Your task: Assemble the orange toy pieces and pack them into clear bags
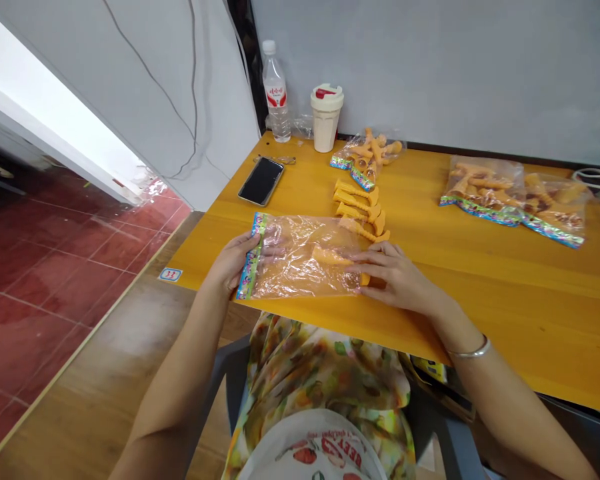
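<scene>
My left hand [237, 259] grips the header edge of a clear plastic bag [295, 280], thumb on top and fingers seen through the film. The bag lies flat near the table's front edge, its colourful printed strip at the left. Over its right end rests my right hand [395, 277], fingers spread, touching the film. An orange plastic piece [330, 256] shows at those fingers, partly hidden by them; whether it is in or under the bag I cannot tell. Just beyond, several similar orange pieces [356, 200] lie in a row.
At the back stand a water bottle [277, 100] and a lidded cup [326, 120]. A phone [263, 181] lies at the left. Filled bags of orange pieces lie at the back middle [373, 150] and right [485, 187]. A numbered sticker [171, 275] marks the left corner.
</scene>
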Motion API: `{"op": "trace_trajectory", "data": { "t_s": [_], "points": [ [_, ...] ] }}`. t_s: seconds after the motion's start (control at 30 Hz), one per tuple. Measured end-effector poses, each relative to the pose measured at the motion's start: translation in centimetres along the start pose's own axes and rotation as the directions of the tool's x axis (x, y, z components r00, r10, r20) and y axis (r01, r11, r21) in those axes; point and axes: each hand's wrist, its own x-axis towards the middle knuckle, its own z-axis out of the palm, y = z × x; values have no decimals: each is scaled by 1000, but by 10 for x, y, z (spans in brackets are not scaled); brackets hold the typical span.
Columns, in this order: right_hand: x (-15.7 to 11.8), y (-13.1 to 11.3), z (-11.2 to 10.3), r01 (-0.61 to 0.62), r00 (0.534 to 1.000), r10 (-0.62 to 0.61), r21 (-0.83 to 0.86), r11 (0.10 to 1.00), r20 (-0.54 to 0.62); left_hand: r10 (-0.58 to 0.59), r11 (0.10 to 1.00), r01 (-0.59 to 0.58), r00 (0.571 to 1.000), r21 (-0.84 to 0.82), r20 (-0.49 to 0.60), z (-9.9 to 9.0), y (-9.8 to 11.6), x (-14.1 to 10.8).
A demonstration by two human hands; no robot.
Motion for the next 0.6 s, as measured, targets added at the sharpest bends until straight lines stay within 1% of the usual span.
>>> {"op": "trace_trajectory", "data": {
  "t_s": [0.13,0.23,0.33,0.43,0.5,0.53,0.6],
  "points": [
    [1,-2,2,23,1000,-22,185,983,-7,-57,998,59,997,-38,54,13,-9,-2],
    [2,-3,3,33,999,-34,308,951,-2,-84,995,88,993,-53,82,18,-12,-3],
    [3,-4,-3,13,995,-53,434,901,79,-67,996,71,995,-60,78,19,-11,-2],
    [5,-7,-13,-46,983,-61,553,832,173,-57,995,61,997,-74,55,19,-11,-1],
    [7,-8,-15,-66,983,-43,568,821,176,-55,995,58,998,-81,39,20,-11,-1],
    [9,-9,-14,-55,988,-33,540,840,152,-53,995,56,998,-82,34,20,-12,-1],
    [13,-12,-8,-4,996,-32,414,910,80,-50,996,51,999,-72,20,20,-13,-1]
  ]
}}
